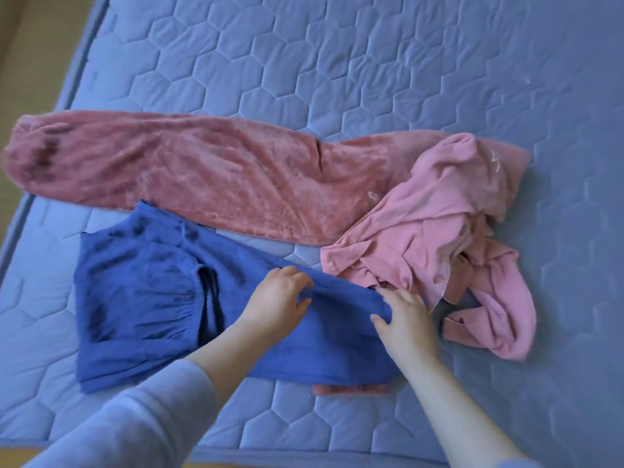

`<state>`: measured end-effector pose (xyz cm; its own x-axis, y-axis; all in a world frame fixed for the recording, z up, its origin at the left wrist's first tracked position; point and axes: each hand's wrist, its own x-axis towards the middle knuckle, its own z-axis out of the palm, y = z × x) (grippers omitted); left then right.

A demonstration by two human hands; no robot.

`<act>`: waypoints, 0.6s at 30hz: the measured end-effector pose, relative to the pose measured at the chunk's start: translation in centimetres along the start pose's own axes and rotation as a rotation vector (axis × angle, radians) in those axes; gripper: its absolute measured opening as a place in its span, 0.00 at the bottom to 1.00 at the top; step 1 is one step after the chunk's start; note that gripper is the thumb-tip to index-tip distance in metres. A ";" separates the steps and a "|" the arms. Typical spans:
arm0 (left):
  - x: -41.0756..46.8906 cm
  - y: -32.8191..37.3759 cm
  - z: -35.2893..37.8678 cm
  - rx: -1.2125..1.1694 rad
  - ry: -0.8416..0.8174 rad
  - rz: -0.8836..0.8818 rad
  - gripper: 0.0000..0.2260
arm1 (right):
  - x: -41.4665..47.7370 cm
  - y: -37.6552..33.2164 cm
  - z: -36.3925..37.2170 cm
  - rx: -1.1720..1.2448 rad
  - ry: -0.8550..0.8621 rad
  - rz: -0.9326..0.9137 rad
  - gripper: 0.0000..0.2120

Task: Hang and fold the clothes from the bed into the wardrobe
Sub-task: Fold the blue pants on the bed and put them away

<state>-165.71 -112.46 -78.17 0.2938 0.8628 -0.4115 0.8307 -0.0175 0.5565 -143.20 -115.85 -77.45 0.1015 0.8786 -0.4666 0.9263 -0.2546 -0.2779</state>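
Blue quilted mattress bed [371, 62] carries all. Long dusty-pink plush trousers [189, 177] stretched left to right across middle. Blue crinkled elastic-waist trousers [141, 298] flat just in front, nearer bed edge. Crumpled pale-pink buttoned cotton shirt [439, 238] at right, lying on plush trousers' right end, touching blue trousers' right end.

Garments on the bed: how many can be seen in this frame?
3. Rose fleece trousers stretched across the mattress; a blue garment nearest the camera; a crumpled light pink shirt at right. A pink strip below the blue one may belong to a fourth.
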 end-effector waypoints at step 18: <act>-3.1 -1.4 -0.1 0.538 -0.228 0.187 0.03 | -10.0 0.9 4.1 0.526 -0.293 -0.073 0.00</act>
<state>-167.83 -115.04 -77.58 0.5019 0.6917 -0.5192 0.8602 -0.4619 0.2163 -144.87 -126.48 -76.46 -0.1288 0.7723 -0.6221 0.6160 -0.4293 -0.6605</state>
